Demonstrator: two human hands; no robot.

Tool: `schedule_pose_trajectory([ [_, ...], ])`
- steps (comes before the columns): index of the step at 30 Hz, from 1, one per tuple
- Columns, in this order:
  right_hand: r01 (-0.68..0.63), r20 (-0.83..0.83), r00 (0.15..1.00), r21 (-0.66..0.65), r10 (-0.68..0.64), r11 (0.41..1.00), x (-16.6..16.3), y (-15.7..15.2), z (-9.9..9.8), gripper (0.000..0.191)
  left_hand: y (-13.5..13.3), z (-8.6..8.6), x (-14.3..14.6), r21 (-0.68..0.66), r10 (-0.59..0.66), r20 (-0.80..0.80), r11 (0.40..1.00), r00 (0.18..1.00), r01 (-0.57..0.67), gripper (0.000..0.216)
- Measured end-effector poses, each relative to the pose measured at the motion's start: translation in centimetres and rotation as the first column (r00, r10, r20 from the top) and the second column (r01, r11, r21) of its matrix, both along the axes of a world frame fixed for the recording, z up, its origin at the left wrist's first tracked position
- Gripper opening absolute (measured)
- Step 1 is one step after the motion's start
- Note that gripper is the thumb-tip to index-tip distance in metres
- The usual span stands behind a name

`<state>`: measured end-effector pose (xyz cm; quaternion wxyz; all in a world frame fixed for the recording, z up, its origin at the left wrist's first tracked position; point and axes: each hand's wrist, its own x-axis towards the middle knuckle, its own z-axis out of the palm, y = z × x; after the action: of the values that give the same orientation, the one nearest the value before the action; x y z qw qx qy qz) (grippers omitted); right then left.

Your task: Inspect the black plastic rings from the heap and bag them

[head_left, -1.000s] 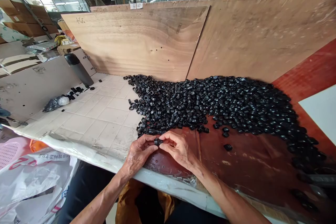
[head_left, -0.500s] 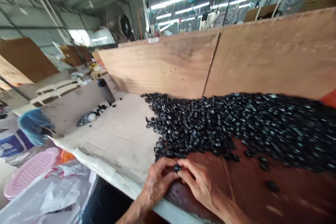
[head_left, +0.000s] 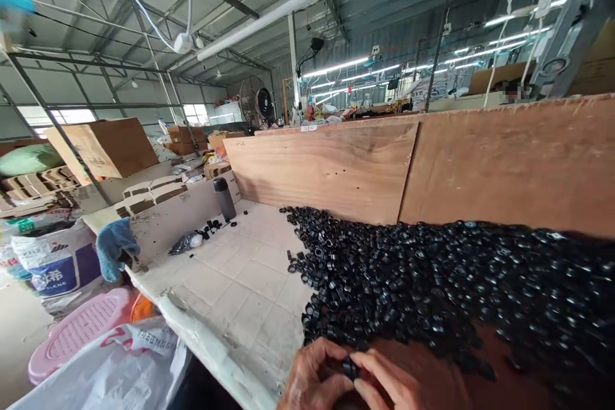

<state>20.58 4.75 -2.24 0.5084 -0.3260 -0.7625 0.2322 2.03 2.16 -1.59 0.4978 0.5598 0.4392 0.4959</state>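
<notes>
My left hand (head_left: 314,379) and my right hand (head_left: 391,385) meet at the bottom edge of the view. Their fingertips pinch one small black ring-shaped part (head_left: 350,368) between them. Both hands are cut off by the frame below the knuckles. Just beyond them a large heap of the same small black parts (head_left: 432,282) spreads across the worktable toward the right.
Plywood boards (head_left: 413,166) stand upright behind the heap. A dark flask (head_left: 224,198) and a small plastic bag (head_left: 187,242) sit at the table's far left. A white sack (head_left: 106,371), a pink basket (head_left: 72,333) and cardboard boxes (head_left: 100,147) lie to the left.
The camera has tilted upward, so both hands have slid to the bottom edge and the hall's roof has come into view. The hands stay pinched on the small black part.
</notes>
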Motion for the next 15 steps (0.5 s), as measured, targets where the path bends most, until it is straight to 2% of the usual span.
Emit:
schedule_pose_trajectory([
  [3,-0.008,0.12,0.993,-0.063,0.016,0.998,0.6,-0.7,1.8,0.04,-0.9,1.9,-0.5,0.015,0.003,-0.128,1.0,0.992,-0.001,0.032],
  [5,-0.03,0.186,0.981,-0.098,0.048,0.995,0.9,-1.0,2.9,0.047,-0.9,2.4,-0.9,0.011,-0.008,-0.159,1.0,0.987,0.01,0.031],
  [6,-0.041,0.184,0.981,-0.13,0.065,0.991,0.9,-1.0,3.4,0.045,-0.7,2.4,-1.0,-0.003,-0.011,-0.159,1.0,0.987,0.011,0.03],
  [8,-0.044,0.145,0.986,-0.216,0.076,0.975,1.0,-1.0,4.0,0.027,-0.5,2.3,-1.0,-0.029,0.004,-0.149,1.0,0.989,-0.009,0.028],
  [9,-0.052,0.136,0.987,-0.234,0.085,0.971,1.0,-1.0,4.1,0.023,-0.4,2.3,-1.0,-0.04,-0.006,-0.14,0.999,0.99,0.0,0.028],
  [13,-0.017,0.159,0.985,-0.265,0.061,0.964,1.1,-1.3,4.3,0.031,-0.4,2.5,-0.7,-0.071,-0.034,-0.093,0.997,0.995,0.027,0.028],
  [15,-0.039,0.153,0.984,-0.291,0.086,0.956,1.2,-1.3,4.2,0.021,-0.5,2.7,-0.6,-0.074,-0.004,-0.075,0.997,0.997,-0.001,0.028],
])
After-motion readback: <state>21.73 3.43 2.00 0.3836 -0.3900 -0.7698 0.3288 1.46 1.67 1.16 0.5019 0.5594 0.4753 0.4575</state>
